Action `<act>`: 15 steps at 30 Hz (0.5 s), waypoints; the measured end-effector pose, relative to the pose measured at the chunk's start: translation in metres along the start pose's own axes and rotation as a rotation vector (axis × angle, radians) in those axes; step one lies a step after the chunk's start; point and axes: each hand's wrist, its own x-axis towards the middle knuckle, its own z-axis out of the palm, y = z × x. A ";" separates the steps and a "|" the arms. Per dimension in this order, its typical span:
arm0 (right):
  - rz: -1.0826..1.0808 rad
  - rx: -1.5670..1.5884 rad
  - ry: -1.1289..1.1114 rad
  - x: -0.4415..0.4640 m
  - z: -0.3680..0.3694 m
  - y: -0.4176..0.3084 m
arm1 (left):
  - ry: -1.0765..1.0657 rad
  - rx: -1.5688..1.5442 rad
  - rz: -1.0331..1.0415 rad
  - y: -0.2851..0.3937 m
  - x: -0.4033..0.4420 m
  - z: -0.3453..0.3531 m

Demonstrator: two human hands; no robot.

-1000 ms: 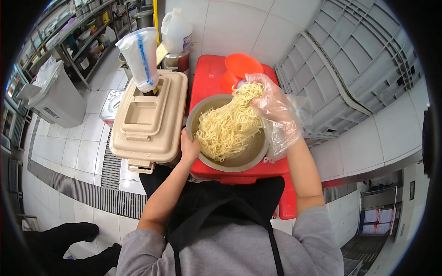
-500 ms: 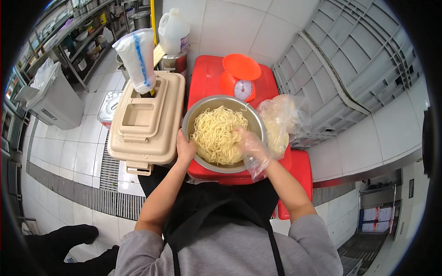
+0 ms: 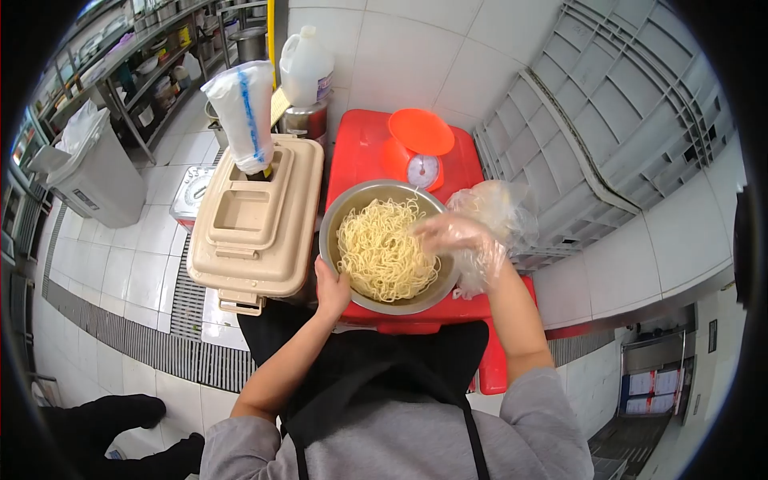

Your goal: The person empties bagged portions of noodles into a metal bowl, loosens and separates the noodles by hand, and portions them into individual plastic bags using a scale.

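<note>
The left hand [image 3: 333, 288] is gripping one bowl [image 3: 374, 193] at eight o'clock; the right hand [image 3: 459, 237], apart, is blurring at three, hold unclear; one noodle heap [image 3: 384, 252] is lying inside.

Dressed in a short-sleeved grey fabric shirt [image 3: 392, 440] and thin-strapped black apron [image 3: 376, 364]. Wearing, right side, a blurred, seemingly loose, clear plastic glove [image 3: 477, 254].
</note>
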 end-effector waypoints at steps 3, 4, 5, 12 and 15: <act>0.142 -0.260 0.423 0.043 -0.031 0.029 | -0.001 0.028 0.038 -0.006 0.002 0.001; 0.235 -0.354 0.581 0.054 -0.034 0.032 | -0.001 0.023 0.028 -0.008 0.002 0.001; 0.291 -0.405 0.637 0.060 -0.030 0.020 | -0.003 0.019 0.017 -0.008 0.002 0.001; 0.253 -0.410 0.452 0.115 -0.050 0.070 | 0.005 0.039 0.058 -0.002 -0.001 -0.004; -0.018 0.611 0.496 0.114 -0.054 0.102 | 0.003 -0.003 -0.003 0.000 -0.005 -0.002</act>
